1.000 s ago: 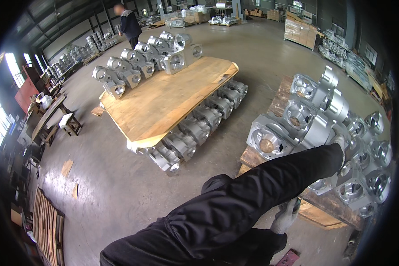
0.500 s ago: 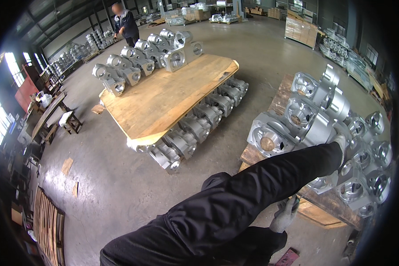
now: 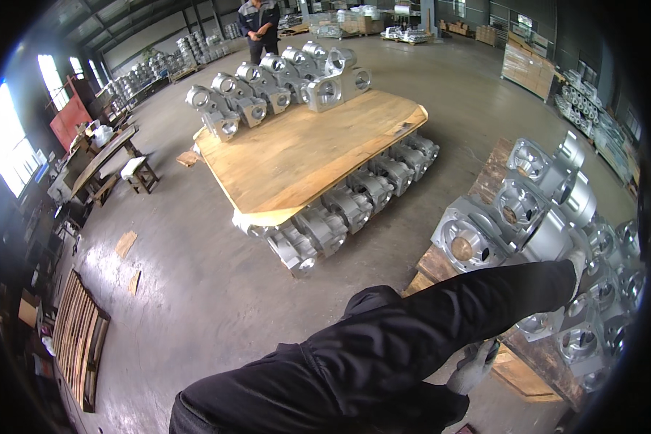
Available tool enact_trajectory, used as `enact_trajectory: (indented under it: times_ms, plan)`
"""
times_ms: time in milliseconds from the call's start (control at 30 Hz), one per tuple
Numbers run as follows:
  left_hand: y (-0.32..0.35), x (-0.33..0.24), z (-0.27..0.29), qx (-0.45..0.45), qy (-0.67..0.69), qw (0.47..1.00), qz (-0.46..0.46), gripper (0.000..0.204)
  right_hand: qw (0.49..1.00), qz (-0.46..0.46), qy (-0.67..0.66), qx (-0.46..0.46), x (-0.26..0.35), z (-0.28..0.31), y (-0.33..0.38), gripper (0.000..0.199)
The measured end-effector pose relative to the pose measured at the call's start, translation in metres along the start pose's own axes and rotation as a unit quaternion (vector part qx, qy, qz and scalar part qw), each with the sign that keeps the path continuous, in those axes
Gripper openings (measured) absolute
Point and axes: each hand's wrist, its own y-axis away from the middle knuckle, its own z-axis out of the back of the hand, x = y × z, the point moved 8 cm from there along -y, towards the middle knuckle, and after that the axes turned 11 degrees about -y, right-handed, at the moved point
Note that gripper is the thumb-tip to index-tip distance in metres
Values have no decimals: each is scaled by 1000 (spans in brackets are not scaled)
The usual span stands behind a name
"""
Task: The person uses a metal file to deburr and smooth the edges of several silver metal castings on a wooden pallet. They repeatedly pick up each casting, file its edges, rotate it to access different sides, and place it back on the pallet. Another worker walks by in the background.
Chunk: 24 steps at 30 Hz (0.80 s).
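My left arm reaches across to the right. Its gloved left hand (image 3: 579, 262) is against the far side of a silver metal casting (image 3: 547, 237) with a rounded body, fingers apparently curled round it and partly hidden. Beneath that sleeve, my gloved right hand (image 3: 474, 365) is near the wooden pallet (image 3: 524, 375) that carries the castings. Its fingers are bunched in shadow, and whether they grip anything does not show. A square-flanged casting (image 3: 464, 246) with a round bore sits at the pallet's near left corner. Several more crowd beyond and right of my left hand.
A wooden board (image 3: 315, 155) lies on a row of castings (image 3: 351, 207), with more castings (image 3: 246, 94) standing along its far edge. A person (image 3: 259, 29) stands behind it. A stool (image 3: 139, 173), a slatted pallet (image 3: 82, 340) and cardboard scraps (image 3: 126, 244) are at left.
The view has turned slightly, so the scene sits further right and mostly lower. My left hand stays at the same casting, and my right hand remains low by the pallet.
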Motion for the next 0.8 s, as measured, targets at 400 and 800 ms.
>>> enact_trajectory:
  times_ms: [400, 800]
  plan:
    - [3, 8, -6, 1, -3, 1000, 1, 54, 999, 29, -22, -10, 1, 5, -4, 37]
    - [15, -1, 17, 4, 32, 999, -42, 55, 998, 52, 8, 20, 21, -1, 5, 44]
